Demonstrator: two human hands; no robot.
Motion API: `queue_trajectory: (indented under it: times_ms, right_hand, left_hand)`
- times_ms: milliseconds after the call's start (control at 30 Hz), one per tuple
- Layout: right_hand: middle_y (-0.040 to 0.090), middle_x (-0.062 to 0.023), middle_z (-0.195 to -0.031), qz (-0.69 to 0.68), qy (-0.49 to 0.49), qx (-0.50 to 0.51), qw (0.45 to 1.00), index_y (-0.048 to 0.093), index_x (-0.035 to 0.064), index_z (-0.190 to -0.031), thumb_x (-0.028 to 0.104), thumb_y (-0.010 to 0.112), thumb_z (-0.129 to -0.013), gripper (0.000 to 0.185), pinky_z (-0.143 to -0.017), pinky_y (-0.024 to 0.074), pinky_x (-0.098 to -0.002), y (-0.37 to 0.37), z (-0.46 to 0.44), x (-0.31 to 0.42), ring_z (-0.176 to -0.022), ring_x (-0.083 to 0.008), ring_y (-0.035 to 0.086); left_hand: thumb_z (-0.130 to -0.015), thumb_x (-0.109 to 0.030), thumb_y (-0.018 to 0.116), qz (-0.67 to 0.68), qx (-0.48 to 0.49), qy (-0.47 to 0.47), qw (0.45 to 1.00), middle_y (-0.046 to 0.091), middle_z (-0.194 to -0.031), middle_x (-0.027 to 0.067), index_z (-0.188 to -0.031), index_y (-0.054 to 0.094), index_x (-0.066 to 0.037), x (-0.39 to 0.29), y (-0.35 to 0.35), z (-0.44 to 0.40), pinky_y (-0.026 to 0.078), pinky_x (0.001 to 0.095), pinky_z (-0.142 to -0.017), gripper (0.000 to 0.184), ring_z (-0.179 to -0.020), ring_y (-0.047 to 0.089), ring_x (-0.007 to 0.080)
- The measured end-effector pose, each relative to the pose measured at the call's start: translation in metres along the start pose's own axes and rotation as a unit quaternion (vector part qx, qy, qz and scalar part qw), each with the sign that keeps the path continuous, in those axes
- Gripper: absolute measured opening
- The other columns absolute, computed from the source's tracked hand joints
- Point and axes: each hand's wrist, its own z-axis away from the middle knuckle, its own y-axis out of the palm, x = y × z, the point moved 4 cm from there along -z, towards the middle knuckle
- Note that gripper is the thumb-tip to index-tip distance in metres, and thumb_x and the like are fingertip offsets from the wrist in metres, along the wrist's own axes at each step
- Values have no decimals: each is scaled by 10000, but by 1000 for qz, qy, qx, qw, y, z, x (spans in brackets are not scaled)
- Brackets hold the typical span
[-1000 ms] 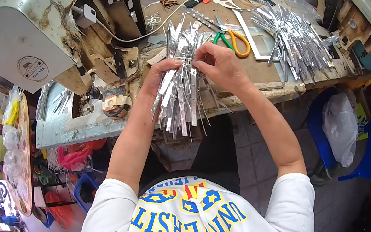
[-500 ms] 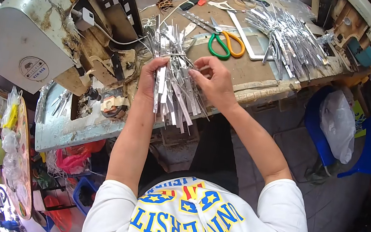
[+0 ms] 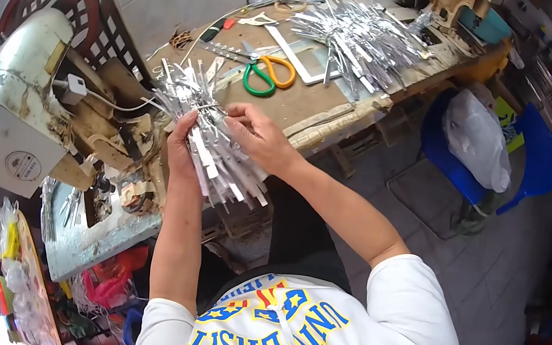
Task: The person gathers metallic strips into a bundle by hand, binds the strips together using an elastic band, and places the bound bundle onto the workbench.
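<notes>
A bundle of thin silver strips [image 3: 221, 156], bound around its middle by a narrow tie, is held over the bench's front edge. My left hand [image 3: 182, 147] is closed around the bundle's left side, thumb on top near the tie. From the right, my right hand [image 3: 263, 140] has its curled fingers pinched against the bundle beside the tie. Whether they grip the tie's end or some strips is hidden. Behind my hands lie scissors [image 3: 260, 77] with one green and one orange handle.
A large pile of silver strips [image 3: 362, 38] lies on the bench's right part, by a white frame [image 3: 309, 79]. A worn machine [image 3: 20, 103] stands at left, with a dark plastic crate [image 3: 115, 24] behind it. A blue chair [image 3: 535, 152] holding a plastic bag [image 3: 476, 139] stands at right.
My view has turned, so bench and chair appear further left. Both hands stay on the bundle, which is now tilted more, its lower ends toward the right.
</notes>
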Motion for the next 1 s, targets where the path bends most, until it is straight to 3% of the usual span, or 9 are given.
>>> queue_trajectory:
  times_ms: [33, 167, 500, 600, 633, 700, 833, 933, 1000]
  right_hand:
    - [478, -131, -1174, -10, 35, 39, 999, 267, -17, -1332, 261, 667, -804, 718, -898, 401, -296, -4, 1, 1, -1053, -164, 486]
    - [447, -138, -1222, -29, -55, 82, 995, 133, -15, -1375, 158, 772, -674, 964, -957, 358, -293, 0, 9, 22, -1137, -150, 420]
    - [566, -157, -997, 151, -98, -63, 982, 284, -21, -1325, 135, 663, -606, 829, -818, 442, -284, -107, -31, 89, -917, -212, 567]
    - [589, -162, -870, 260, 14, -77, 962, 300, 69, -1340, 192, 651, -606, 823, -718, 473, -323, -139, -43, 106, -791, -253, 597]
    - [580, -82, -758, 294, 6, -102, 950, 313, 144, -1346, 163, 659, -645, 782, -630, 440, -297, -151, -51, 98, -706, -166, 559]
    - [553, -138, -912, 429, -11, -175, 886, 358, 163, -1316, 173, 665, -651, 732, -708, 469, -349, -174, -55, 85, -832, -271, 579]
    - [454, -197, -1179, 593, -34, -164, 788, 443, 143, -1257, 230, 698, -678, 638, -833, 444, -447, -191, -46, 36, -1036, -368, 509]
    - [443, -166, -1206, 578, -95, -186, 789, 482, 86, -1214, 226, 704, -684, 591, -855, 400, -453, -184, -35, 22, -1068, -347, 469]
    - [438, -160, -1209, 585, -111, -185, 782, 481, 94, -1215, 217, 708, -678, 596, -851, 396, -448, -184, -33, 18, -1071, -341, 460]
  left_hand:
    - [-814, -163, 557, -29, -20, 39, 999, 637, -882, 116, -949, 564, -3, 3, 6, -1, 528, 329, -719, 210, -771, 631, 210]
    - [-804, -93, 562, -141, -25, 132, 981, 620, -917, 97, -1037, 530, -5, 8, 36, -8, 531, 314, -714, 251, -801, 628, 193]
    - [-835, -130, 523, -153, 119, 55, 979, 613, -960, 139, -1071, 512, 35, 40, 138, -86, 516, 341, -783, 288, -858, 625, 221]
    - [-829, -173, 560, -130, 154, -12, 979, 608, -937, 142, -1050, 519, 30, 58, 152, -133, 513, 365, -780, 303, -846, 623, 240]
    - [-825, -165, 579, -153, 110, -16, 982, 600, -908, 124, -1030, 521, 26, 66, 146, -152, 523, 356, -724, 286, -800, 618, 230]
    - [-816, -176, 625, -238, -3, -49, 970, 594, -860, 87, -1011, 528, 16, 81, 141, -164, 515, 325, -664, 290, -751, 604, 200]
    - [-791, -275, 638, -407, -68, -19, 911, 464, -1168, 169, -1209, 391, 1, 128, 102, -205, 481, 378, -739, 558, -968, 528, 247]
    - [-712, -215, 692, -425, -37, -20, 904, 475, -1144, 203, -1361, 98, 34, 128, 137, -170, 461, 402, -738, 914, -965, 514, 277]
    - [-711, -201, 693, -432, -4, 31, 901, 516, -1051, 197, -1340, 124, 58, 132, 126, -180, 468, 350, -635, 887, -859, 537, 238]
